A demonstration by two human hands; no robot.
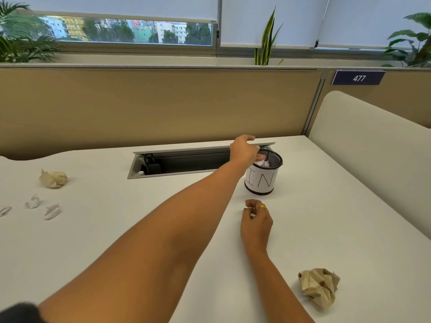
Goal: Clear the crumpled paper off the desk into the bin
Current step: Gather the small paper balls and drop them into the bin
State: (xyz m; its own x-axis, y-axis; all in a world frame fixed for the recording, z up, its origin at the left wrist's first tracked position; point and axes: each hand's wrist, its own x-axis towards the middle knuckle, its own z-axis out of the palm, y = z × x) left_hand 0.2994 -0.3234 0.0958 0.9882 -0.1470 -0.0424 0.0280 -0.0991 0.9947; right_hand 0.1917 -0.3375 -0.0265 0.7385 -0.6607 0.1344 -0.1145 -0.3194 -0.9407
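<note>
A small black mesh bin with a white label stands on the white desk, with white paper lying inside it. My left hand reaches over the bin's rim, fingers pointing down and pinched on a white paper scrap. My right hand rests on the desk just in front of the bin, fingers curled, nothing seen in it. A brown crumpled ball lies near right. A tan ball and three white scraps lie far left.
An open cable tray is sunk into the desk left of the bin, its lid raised behind my left hand. A tan partition closes the back and a cream divider the right side.
</note>
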